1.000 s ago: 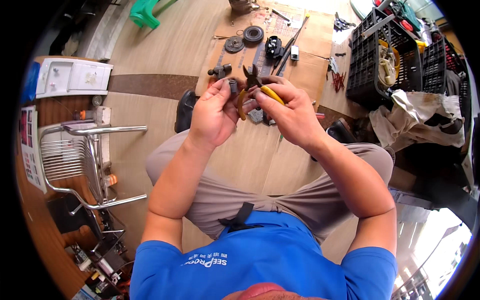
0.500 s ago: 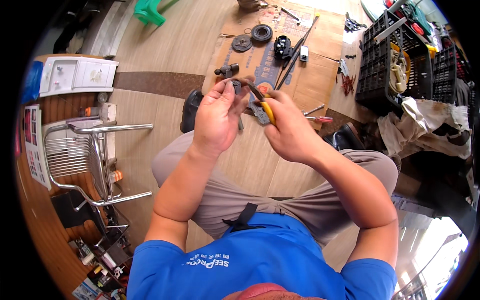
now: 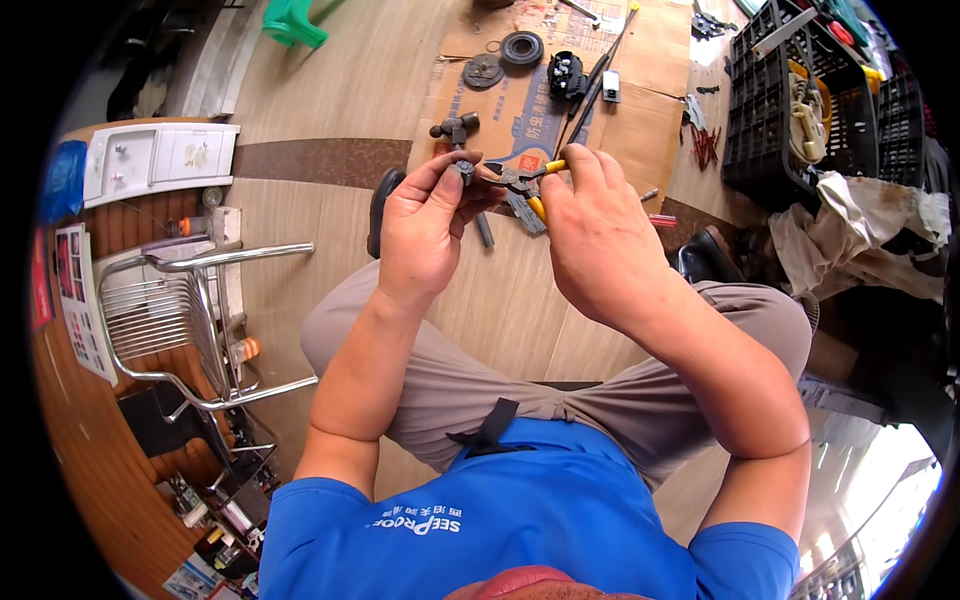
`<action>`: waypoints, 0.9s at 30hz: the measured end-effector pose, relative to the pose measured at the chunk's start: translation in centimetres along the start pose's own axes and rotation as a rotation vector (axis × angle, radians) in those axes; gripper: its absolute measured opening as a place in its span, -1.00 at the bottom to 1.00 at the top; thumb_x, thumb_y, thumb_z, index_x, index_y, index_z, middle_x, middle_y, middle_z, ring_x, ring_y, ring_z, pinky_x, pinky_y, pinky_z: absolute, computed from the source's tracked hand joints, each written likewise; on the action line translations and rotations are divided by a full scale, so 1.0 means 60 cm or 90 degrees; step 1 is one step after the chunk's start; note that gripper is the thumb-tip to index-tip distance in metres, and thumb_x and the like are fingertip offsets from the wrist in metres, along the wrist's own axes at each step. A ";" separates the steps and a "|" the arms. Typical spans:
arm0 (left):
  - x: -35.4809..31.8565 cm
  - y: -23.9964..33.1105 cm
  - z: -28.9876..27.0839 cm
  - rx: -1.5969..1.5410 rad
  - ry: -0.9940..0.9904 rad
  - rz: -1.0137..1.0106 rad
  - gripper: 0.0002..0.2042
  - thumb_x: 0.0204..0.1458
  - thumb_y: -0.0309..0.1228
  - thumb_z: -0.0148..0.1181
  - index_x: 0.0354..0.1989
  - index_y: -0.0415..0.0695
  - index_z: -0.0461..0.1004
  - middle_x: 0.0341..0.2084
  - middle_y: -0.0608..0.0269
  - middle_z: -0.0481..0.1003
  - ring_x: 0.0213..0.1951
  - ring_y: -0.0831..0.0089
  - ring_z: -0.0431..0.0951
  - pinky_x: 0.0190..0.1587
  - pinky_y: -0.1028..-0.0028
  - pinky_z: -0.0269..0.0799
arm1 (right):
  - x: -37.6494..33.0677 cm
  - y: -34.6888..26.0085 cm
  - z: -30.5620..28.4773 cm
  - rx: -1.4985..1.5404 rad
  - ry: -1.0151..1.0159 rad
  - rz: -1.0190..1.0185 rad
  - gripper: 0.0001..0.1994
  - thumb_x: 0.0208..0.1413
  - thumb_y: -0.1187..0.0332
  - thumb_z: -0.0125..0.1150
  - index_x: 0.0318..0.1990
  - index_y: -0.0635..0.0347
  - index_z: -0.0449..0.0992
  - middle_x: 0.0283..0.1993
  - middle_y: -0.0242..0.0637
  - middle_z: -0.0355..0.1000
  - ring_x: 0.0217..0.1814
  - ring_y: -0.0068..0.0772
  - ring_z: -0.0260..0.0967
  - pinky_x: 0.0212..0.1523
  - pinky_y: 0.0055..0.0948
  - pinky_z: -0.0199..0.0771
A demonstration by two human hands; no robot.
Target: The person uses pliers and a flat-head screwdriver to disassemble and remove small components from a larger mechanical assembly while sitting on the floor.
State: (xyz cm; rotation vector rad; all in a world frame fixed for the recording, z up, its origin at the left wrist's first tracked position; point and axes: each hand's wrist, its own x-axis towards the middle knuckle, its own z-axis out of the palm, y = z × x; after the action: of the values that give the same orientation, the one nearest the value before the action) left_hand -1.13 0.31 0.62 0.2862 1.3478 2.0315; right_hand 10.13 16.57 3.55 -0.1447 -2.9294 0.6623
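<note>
Between the thumb and fingers of my left hand point(image 3: 422, 235) is a small dark grey round part point(image 3: 465, 172). My right hand point(image 3: 605, 230) grips pliers point(image 3: 515, 180) with yellow handles. Their handles are spread, and the jaws point left, close to the round part; whether they touch it I cannot tell. Beneath the hands lies a hammer point(image 3: 456, 128), its handle partly hidden behind my left hand. A flat grey piece point(image 3: 525, 213) lies below the pliers, near the cardboard's front edge.
On the cardboard point(image 3: 640, 120) lie a black ring point(image 3: 521, 48), a grey disc point(image 3: 483, 71), a black housing point(image 3: 567, 75) and long black rods point(image 3: 590, 95). Black crates point(image 3: 790, 110) stand at the right, a metal chair point(image 3: 160, 310) at the left, a green stool point(image 3: 293, 22) far left.
The pliers have swung from a steep slant to nearly level, and their handles have spread apart. My right hand has shifted slightly right; my left still holds the round part.
</note>
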 end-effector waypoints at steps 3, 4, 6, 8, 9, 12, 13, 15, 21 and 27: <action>0.001 -0.002 0.000 -0.001 -0.013 -0.001 -0.74 0.26 -0.39 -0.07 -0.02 -0.29 0.40 -0.19 0.08 0.53 -0.16 0.29 0.57 0.00 0.22 0.51 | -0.002 0.002 0.004 -0.012 0.025 -0.004 -0.82 0.00 0.44 0.01 -0.27 0.35 0.43 -0.08 0.00 0.28 0.01 -0.06 0.25 -0.06 -0.22 0.36; 0.000 -0.002 0.001 -0.001 -0.013 -0.002 -0.74 0.26 -0.39 -0.07 -0.02 -0.29 0.40 -0.19 0.08 0.53 -0.16 0.29 0.57 0.00 0.22 0.51 | -0.003 0.002 0.005 -0.011 0.029 -0.004 -0.83 0.01 0.42 0.01 -0.29 0.33 0.44 -0.09 -0.02 0.28 0.00 -0.07 0.26 -0.08 -0.22 0.36; 0.000 -0.002 0.003 0.015 -0.023 0.007 -0.74 0.26 -0.39 -0.07 -0.01 -0.30 0.40 -0.18 0.06 0.53 -0.14 0.29 0.57 0.00 0.21 0.51 | -0.004 0.002 0.005 -0.011 0.032 -0.002 -0.84 0.01 0.41 0.01 -0.30 0.31 0.45 -0.11 -0.04 0.29 -0.02 -0.09 0.27 -0.11 -0.23 0.35; -0.001 0.000 0.013 0.012 -0.013 0.011 -0.74 0.25 -0.39 -0.06 -0.02 -0.31 0.40 -0.21 0.07 0.54 -0.17 0.30 0.58 -0.03 0.27 0.51 | -0.006 0.001 0.005 -0.025 0.031 -0.004 -0.84 0.03 0.38 0.01 -0.33 0.27 0.45 -0.15 -0.08 0.30 -0.06 -0.11 0.28 -0.15 -0.22 0.33; -0.001 0.001 0.017 0.010 -0.003 0.018 -0.74 0.25 -0.39 -0.04 -0.02 -0.32 0.40 -0.25 0.07 0.55 -0.20 0.32 0.58 -0.05 0.34 0.51 | -0.006 0.001 0.004 -0.025 0.031 -0.003 -0.84 0.03 0.38 0.01 -0.33 0.27 0.45 -0.15 -0.08 0.30 -0.06 -0.11 0.28 -0.15 -0.22 0.33; -0.001 0.002 0.018 0.018 -0.010 0.022 -0.74 0.25 -0.39 -0.05 -0.02 -0.32 0.40 -0.25 0.06 0.55 -0.20 0.32 0.58 -0.06 0.33 0.52 | -0.007 0.000 0.002 -0.023 0.041 0.003 -0.85 0.04 0.36 0.01 -0.34 0.23 0.46 -0.19 -0.12 0.31 -0.08 -0.14 0.29 -0.17 -0.22 0.30; -0.001 0.003 0.018 0.018 -0.011 0.022 -0.74 0.25 -0.39 -0.05 -0.02 -0.32 0.40 -0.25 0.06 0.55 -0.20 0.32 0.58 -0.06 0.33 0.52 | -0.007 0.000 0.000 -0.030 0.041 0.002 -0.85 0.05 0.36 0.00 -0.34 0.23 0.46 -0.20 -0.13 0.32 -0.09 -0.14 0.29 -0.17 -0.22 0.28; -0.001 0.004 0.019 0.007 -0.013 0.023 -0.74 0.25 -0.40 -0.05 -0.03 -0.33 0.40 -0.27 0.05 0.55 -0.20 0.32 0.59 -0.06 0.32 0.53 | -0.007 -0.002 -0.007 -0.038 0.041 0.002 -0.85 0.05 0.36 0.00 -0.33 0.22 0.47 -0.20 -0.14 0.32 -0.09 -0.15 0.29 -0.16 -0.22 0.27; -0.001 0.005 0.020 0.025 -0.003 0.025 -0.74 0.24 -0.40 -0.03 -0.03 -0.34 0.40 -0.29 0.05 0.56 -0.23 0.32 0.59 -0.07 0.33 0.53 | -0.008 -0.002 -0.010 -0.025 -0.033 0.025 -0.81 -0.04 0.46 0.03 -0.23 0.28 0.41 -0.02 -0.02 0.32 0.03 -0.07 0.28 -0.03 -0.21 0.23; -0.001 0.005 0.017 0.046 -0.009 0.021 -0.73 0.24 -0.41 -0.02 -0.02 -0.36 0.40 -0.28 0.06 0.55 -0.23 0.35 0.58 -0.07 0.37 0.51 | -0.011 0.002 -0.001 -0.052 0.036 -0.007 -0.86 0.02 0.39 0.01 -0.33 0.22 0.47 -0.23 -0.15 0.33 -0.09 -0.17 0.30 -0.15 -0.23 0.24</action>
State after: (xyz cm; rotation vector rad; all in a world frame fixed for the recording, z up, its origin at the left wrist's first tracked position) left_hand -0.71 0.96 1.36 0.3566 1.4175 2.0071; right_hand 10.78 16.63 3.46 -0.1538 -2.9015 0.5293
